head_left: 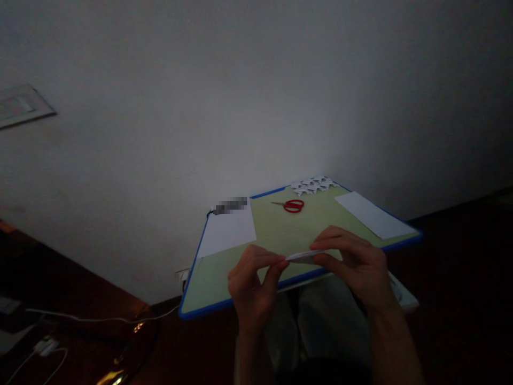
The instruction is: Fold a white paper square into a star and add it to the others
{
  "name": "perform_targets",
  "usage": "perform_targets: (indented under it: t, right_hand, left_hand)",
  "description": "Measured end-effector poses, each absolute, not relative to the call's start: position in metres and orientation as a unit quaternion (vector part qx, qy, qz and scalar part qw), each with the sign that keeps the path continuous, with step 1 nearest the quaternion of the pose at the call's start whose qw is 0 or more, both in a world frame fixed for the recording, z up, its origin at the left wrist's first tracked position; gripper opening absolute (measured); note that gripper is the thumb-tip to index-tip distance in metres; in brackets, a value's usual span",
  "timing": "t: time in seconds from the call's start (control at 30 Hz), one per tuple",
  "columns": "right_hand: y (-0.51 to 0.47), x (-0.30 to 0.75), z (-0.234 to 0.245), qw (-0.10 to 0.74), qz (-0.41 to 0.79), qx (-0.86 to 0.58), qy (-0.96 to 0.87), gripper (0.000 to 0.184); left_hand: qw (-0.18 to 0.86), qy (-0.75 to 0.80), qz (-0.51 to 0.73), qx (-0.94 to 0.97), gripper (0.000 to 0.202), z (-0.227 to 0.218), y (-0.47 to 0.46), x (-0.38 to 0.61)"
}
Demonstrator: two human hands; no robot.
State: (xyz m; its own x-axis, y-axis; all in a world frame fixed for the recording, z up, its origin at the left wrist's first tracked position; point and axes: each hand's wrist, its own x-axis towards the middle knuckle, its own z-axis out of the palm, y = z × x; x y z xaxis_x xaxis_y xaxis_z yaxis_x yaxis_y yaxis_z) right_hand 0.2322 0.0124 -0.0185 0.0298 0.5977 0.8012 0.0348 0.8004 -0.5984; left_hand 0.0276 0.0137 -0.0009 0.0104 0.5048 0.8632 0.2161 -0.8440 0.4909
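Folded paper (301,258): small, white and slim, held between the two hands by the table's near edge.
Left hand (253,275): thumb and finger pinched narrow on the paper's left tip.
Right hand (356,262): gripping the paper's right end, thumb on the near side, fingers on the far side.
Table (280,227): pale green top, blue rim, beside the wall (256,107).
Scissors (285,205): red handles to the right, blades pointing left, lying toward the far side.
Pointed paper pieces (315,185): white, clustered at the far edge, right of the scissors.
Left sheet (228,233): white, flat at far left; a pixelated dark patch (230,206) covers its far edge.
Right sheet (374,215): white, flat along the right side.
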Motion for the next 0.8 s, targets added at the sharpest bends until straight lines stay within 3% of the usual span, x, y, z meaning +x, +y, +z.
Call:
perform_targets:
  t: [0.1,0.27,0.47,0.8]
  right_hand:
    - [0.012,0.232,-0.019,0.666,0.206,-0.273,-0.662,0.033]
    - [0.015,0.23,-0.019,0.689,0.189,-0.262,-0.648,0.015]
    - [0.016,0.227,-0.016,0.699,0.16,-0.265,-0.645,0.019]
    - [0.012,0.214,-0.008,0.643,0.177,-0.294,-0.684,0.017]
  left_hand:
    - [0.128,0.272,0.654,0.694,0.013,-0.003,0.014,0.027]
    - [0.153,0.281,0.659,0.68,0.013,-0.006,0.015,0.028]
    - [0.198,0.303,0.611,0.704,0.009,-0.006,0.015,0.024]
    - [0.154,0.339,0.589,0.718,0.019,0.004,0.01,0.04]
